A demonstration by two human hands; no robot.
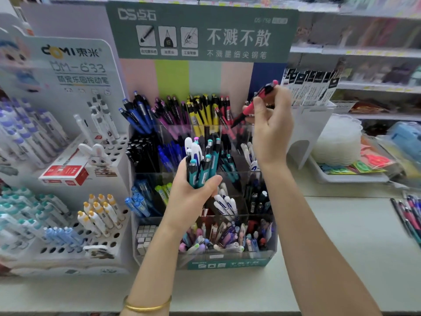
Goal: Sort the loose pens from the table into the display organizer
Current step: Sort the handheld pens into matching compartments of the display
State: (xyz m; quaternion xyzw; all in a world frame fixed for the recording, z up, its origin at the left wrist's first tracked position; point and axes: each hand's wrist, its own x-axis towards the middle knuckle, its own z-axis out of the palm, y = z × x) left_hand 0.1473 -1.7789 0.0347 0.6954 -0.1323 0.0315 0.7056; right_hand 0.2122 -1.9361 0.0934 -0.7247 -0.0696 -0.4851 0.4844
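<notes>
Left hand (193,197) sits dead centre over the display organizer (227,263), fingers curled tight round a bundle of pens (202,163), teal and white ones standing upright with their clicker ends at twelve o'clock. Up at one o'clock from it, the right hand (272,126) pinches a red pen (251,104) between thumb and fingertips. The pen is tilted, pink cap high at one o'clock and tip pointing down to seven, just beside the red pens in the organizer's back row; whether it touches them I cannot tell. Out at three o'clock, more loose pens (410,215) lie on the table (341,236). A gold bangle (145,306) rings the left wrist at six o'clock, and a white stand (79,71) fills nine o'clock.
</notes>
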